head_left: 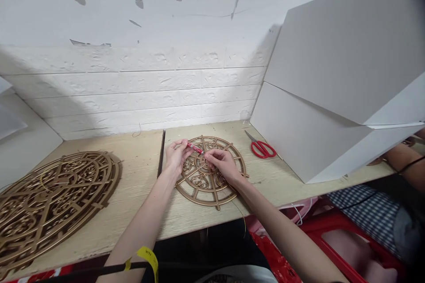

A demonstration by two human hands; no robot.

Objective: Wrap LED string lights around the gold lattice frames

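1. The left hand (177, 155) has its thumb and forefinger pinched on the upper left end of a small red tube (195, 147); its other fingers are bent.
2. The right hand (223, 164) pinches the tube's lower right end between thumb and fingertips, the other fingers curled in.
3. The red tube is held slantwise between the two hands, above the middle of a round frame (203, 170).
4. This frame, gold in colour, with spokes and scrollwork, lies flat on the wooden table (139, 185), near its front edge. Both hands cover part of it.
5. A thin yellow wire (245, 223) hangs over the table edge, just beside the frame.
6. To the left, well apart from the hands, lies a stack of similar frames (49, 203), cut off by the picture's edge.
7. Scissors (262, 148) with red handles lie to the right of the single frame, not touching it, blades pointing toward the wall (149, 62).
8. Beyond the scissors stand large white boards (315, 75).
9. Past these boards shows another person's arm (405, 163), with checked cloth (368, 212) lower down.
10. A yellow label (149, 260) is wrapped on a black cable (109, 269) near the left forearm.
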